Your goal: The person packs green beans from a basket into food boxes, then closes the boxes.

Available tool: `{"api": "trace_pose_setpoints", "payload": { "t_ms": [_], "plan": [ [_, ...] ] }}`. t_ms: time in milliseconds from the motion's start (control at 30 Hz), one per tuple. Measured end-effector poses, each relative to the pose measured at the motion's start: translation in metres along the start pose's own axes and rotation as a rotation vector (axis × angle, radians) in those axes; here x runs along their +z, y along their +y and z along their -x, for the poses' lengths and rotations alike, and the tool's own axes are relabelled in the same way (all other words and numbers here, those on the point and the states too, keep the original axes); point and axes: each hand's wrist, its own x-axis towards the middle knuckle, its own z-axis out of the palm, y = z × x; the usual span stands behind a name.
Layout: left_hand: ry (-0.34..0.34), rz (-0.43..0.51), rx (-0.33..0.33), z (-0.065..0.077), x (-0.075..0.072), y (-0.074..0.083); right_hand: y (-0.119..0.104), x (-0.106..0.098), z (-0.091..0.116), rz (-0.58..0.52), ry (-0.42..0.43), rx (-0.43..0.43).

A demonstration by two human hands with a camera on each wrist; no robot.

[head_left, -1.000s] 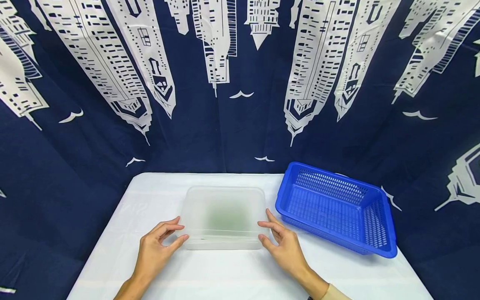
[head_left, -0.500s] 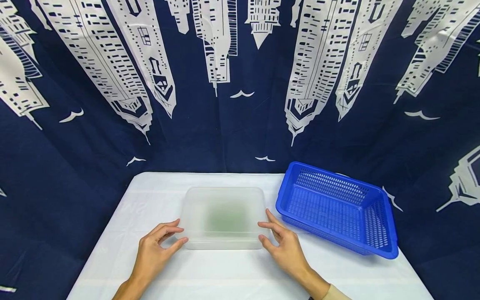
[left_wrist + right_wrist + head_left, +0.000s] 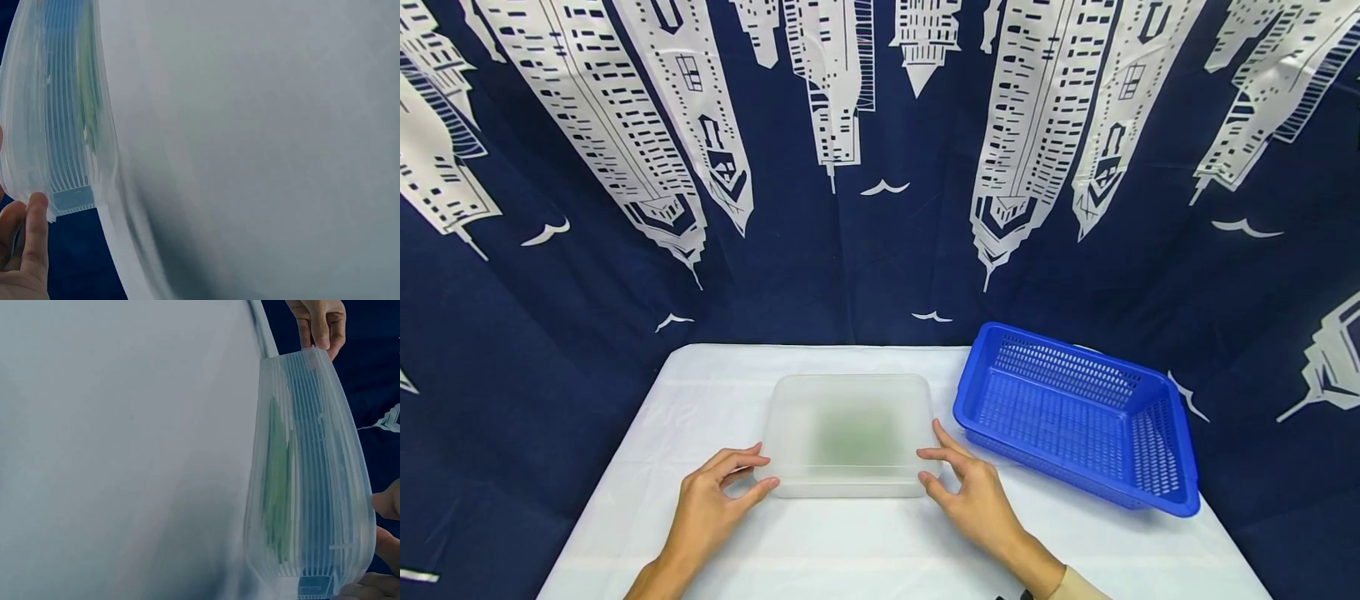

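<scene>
A translucent plastic container (image 3: pixel 850 492) sits on the white table in the head view, its frosted lid (image 3: pixel 850 417) on top. My left hand (image 3: pixel 707 496) holds the lid at its left edge, thumb toward the front corner. On the opposite side, my right hand (image 3: pixel 970 492) holds the lid's right edge with thumb and fingers. Something green (image 3: pixel 278 487) shows through the ribbed wall in the right wrist view, and what it is stays blurred. The left wrist view catches fingertips (image 3: pixel 37 231) right at the container's corner.
A blue perforated basket (image 3: pixel 1075 417) stands to the right of the container, turned at an angle and partly past the table edge. White cloth (image 3: pixel 850 550) covers the table. Behind hangs a navy curtain (image 3: pixel 812 275) with white building prints.
The front of the lid has come down slightly, and the thin gap line along its front edge no longer shows. Both hands have stayed nearly in place.
</scene>
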Motion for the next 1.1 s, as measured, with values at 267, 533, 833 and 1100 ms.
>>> {"api": "trace_pose_setpoints", "payload": {
  "t_ms": [267,533,833,1100],
  "plan": [
    [0.026,-0.181,0.030,-0.009,0.003,0.004,-0.008,-0.003,-0.004,0.165,0.012,-0.088],
    [-0.099,-0.362,0.046,-0.033,0.022,0.019,-0.015,0.002,-0.017,0.308,0.016,-0.155],
    [-0.307,-0.475,0.050,-0.059,0.048,0.029,-0.029,0.009,-0.055,0.380,-0.075,-0.144],
    [-0.411,-0.518,0.022,-0.078,0.053,0.026,-0.031,0.009,-0.088,0.401,-0.286,-0.053]
  ]
}}
